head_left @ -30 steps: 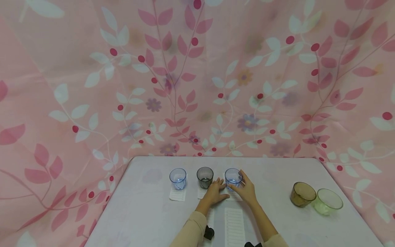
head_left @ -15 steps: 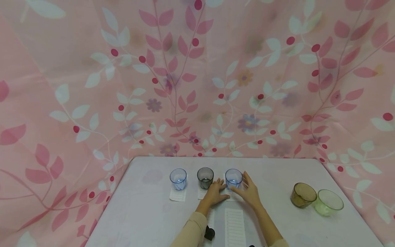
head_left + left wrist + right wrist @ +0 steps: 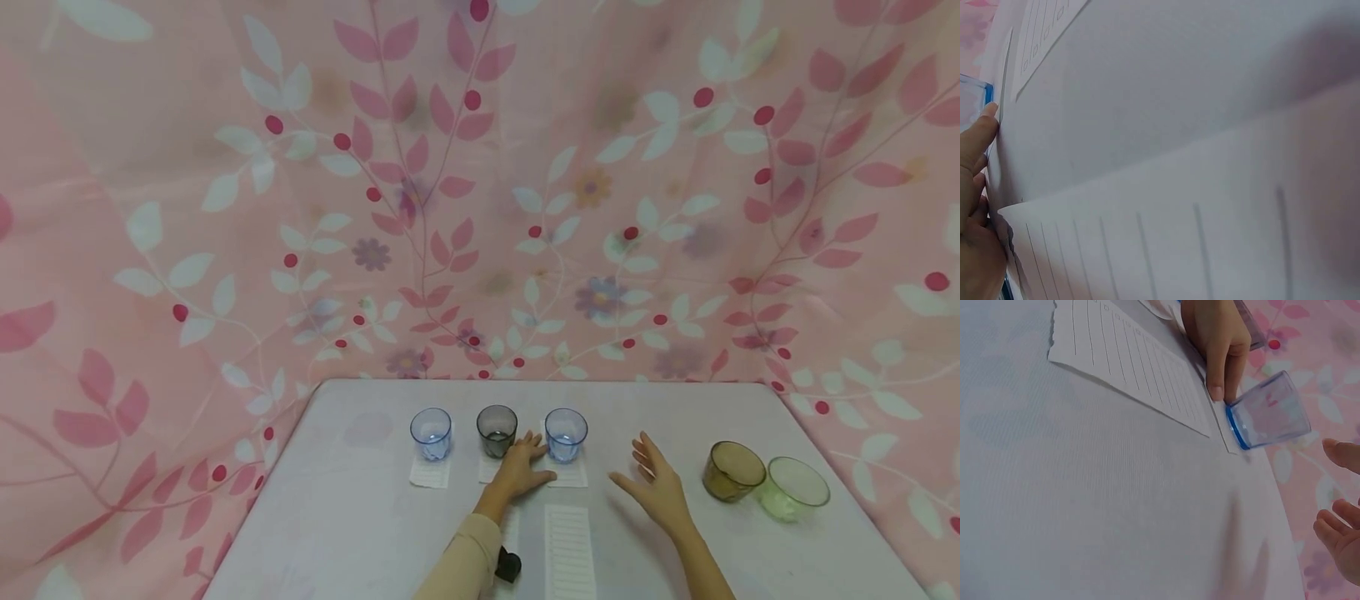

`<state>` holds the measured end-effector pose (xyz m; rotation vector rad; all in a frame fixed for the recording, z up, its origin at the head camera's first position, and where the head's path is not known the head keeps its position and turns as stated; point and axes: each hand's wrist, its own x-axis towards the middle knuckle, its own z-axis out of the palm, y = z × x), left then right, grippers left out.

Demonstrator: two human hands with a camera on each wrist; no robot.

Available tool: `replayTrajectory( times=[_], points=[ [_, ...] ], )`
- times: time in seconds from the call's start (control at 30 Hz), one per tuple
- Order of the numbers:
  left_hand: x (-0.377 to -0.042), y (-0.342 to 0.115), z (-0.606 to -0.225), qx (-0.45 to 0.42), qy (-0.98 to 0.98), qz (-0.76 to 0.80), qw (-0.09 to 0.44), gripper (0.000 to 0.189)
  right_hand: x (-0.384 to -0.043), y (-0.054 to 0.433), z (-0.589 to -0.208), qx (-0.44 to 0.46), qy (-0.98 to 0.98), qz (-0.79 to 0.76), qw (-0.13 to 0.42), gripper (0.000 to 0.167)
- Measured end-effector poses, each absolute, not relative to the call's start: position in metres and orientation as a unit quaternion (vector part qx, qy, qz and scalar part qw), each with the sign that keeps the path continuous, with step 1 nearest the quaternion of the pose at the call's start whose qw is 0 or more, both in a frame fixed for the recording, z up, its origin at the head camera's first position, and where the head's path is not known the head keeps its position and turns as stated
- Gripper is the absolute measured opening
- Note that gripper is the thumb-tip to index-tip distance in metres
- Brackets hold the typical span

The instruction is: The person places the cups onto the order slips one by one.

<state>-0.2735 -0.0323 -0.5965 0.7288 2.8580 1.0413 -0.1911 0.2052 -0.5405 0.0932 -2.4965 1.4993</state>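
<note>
Free tabletop (image 3: 622, 542) flanks the right hand (image 3: 658, 490); rightmost blue glass (image 3: 566, 437) and amber cup (image 3: 732, 473) obstruct.

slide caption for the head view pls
Left hand by a grey glass and a blue glass; right hand apart, holding nothing.

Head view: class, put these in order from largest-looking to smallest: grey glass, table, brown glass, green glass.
1. Table
2. Green glass and brown glass: too close in size to rank surely
3. Grey glass, though it stands farther back, so nearness may affect this
</note>
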Motion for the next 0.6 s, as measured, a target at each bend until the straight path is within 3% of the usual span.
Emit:
replayTrajectory(
  times=[0.4, 0.6],
  points=[
    [-0.275, -0.033, -0.595, 0.231, 0.918, 0.32, 0.021, 0.058, -0.134, 0.26, -0.534, -0.014, -0.86, 0.481, 0.17, 0.081],
    [-0.273, -0.035, -0.594, 0.221, 0.906, 0.36, -0.012, 0.048, -0.113, 0.274, -0.531, -0.054, -0.845, 0.503, 0.173, 0.082]
  ],
)
